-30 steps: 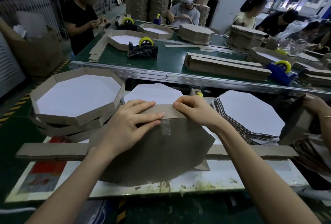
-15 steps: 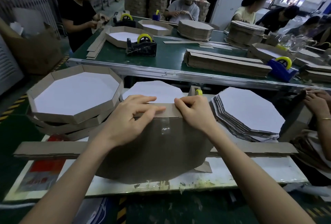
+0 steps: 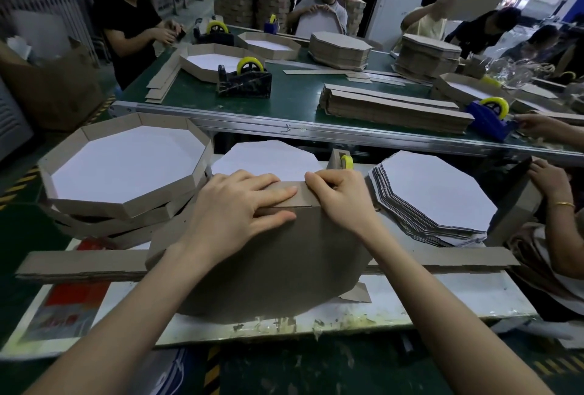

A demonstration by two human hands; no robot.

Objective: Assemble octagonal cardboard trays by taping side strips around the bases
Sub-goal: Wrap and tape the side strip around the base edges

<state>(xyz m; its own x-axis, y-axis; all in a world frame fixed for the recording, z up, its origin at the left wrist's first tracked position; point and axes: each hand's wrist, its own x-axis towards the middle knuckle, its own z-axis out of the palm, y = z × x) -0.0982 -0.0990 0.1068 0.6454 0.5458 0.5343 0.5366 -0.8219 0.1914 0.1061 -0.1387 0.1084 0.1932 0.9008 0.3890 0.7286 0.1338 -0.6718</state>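
An octagonal cardboard base [image 3: 271,271] stands tilted on the white work board, brown side toward me. A brown side strip [image 3: 300,194] runs along its top edge. My left hand [image 3: 240,208] lies flat over the joint, fingers straight, pressing strip and base together and covering the tape. My right hand [image 3: 343,197] grips the strip's top edge just to the right, fingers curled over it. A small tape roll [image 3: 346,161] in its holder stands right behind my right hand.
Finished trays [image 3: 126,170] are stacked at left, a white base [image 3: 265,157] lies behind, and a pile of flat bases [image 3: 433,195] sits at right. Long strips [image 3: 82,263] lie across the board. Another person's hands [image 3: 550,179] work at right. The green table beyond holds tape dispensers [image 3: 245,78] and strip stacks.
My left hand has slid right along the joint and now covers the tape piece that showed before. The right hand stays on the strip's edge.
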